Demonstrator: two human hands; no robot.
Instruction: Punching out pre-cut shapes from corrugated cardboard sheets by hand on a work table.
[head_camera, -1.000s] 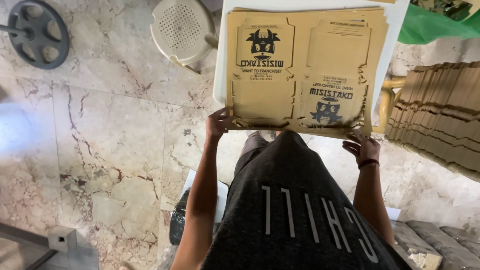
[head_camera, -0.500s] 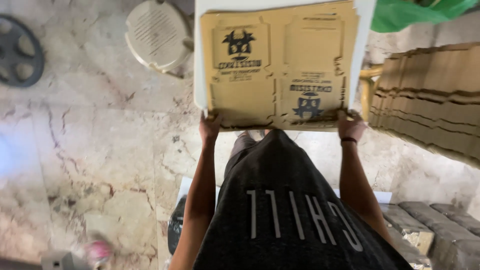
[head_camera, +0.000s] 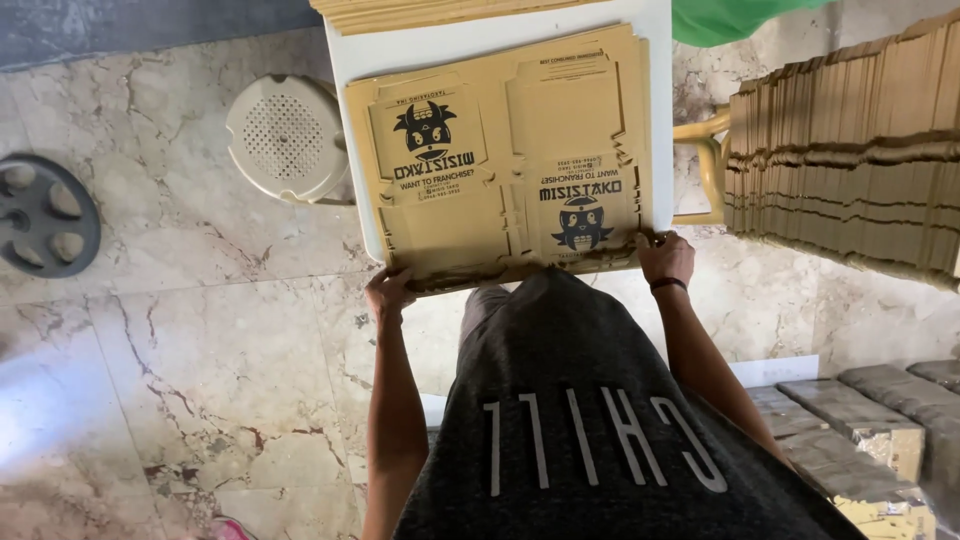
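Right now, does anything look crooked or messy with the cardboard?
A little. The stack of flat cardboard boxes sits slightly askew on the white table, its near edge sticking out past the table where the left hand and right hand grip it. Nothing spilled.

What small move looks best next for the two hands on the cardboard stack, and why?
Probably nudge the stack of flat cardboard box blanks further onto the white table: its near edge overhangs, left hand under one corner, right hand at the other.

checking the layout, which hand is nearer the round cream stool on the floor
Left. The left hand grips the near-left corner of the flat cardboard boxes, just below the stool; the right hand holds the opposite corner.
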